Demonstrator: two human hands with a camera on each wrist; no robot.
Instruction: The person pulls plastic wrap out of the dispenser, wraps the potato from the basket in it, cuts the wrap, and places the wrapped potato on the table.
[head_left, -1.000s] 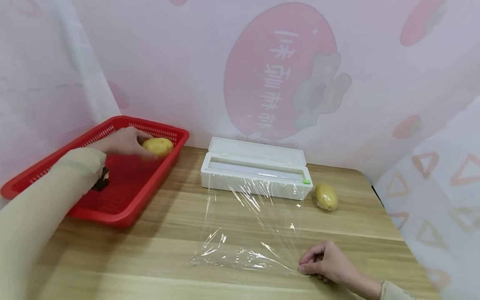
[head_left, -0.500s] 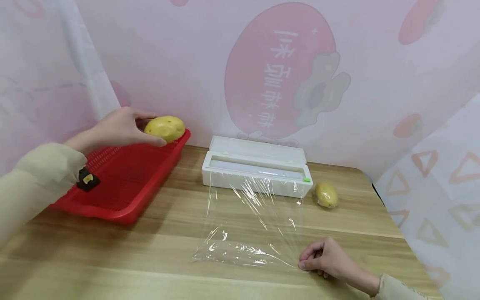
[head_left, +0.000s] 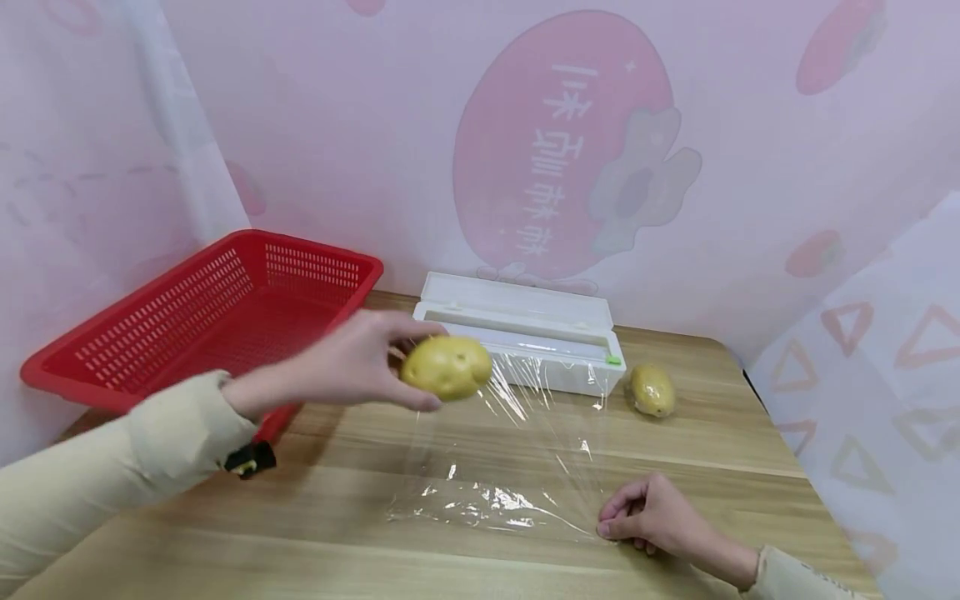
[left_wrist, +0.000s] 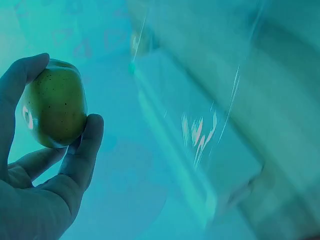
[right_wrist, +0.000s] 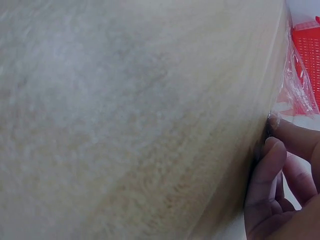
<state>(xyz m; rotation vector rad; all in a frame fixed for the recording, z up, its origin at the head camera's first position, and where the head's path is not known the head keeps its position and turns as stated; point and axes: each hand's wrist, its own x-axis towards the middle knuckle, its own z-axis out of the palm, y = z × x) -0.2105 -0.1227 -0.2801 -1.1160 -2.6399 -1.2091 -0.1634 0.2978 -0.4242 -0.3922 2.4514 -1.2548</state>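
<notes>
My left hand [head_left: 352,362] grips a yellow potato [head_left: 448,367] between thumb and fingers, in the air in front of the white cling film box. In the left wrist view the same potato [left_wrist: 57,105] shows between the fingertips. A sheet of clear cling film [head_left: 510,467] runs from the box [head_left: 517,367] down over the table toward the front. My right hand [head_left: 660,521] pinches the film's near right corner at the table; the right wrist view shows these fingers [right_wrist: 297,137] with the film [right_wrist: 297,90] beyond.
A red plastic basket [head_left: 150,333] stands at the left, on the wooden table [head_left: 712,450]. Right of the box lies another potato [head_left: 652,390], wrapped in film. The box's lid [head_left: 517,298] is up. A printed sheet [head_left: 360,150] hangs behind the table.
My left hand has lifted the potato out of the red basket and carried it right, to above the film. The right hand has stayed at the film's corner.
</notes>
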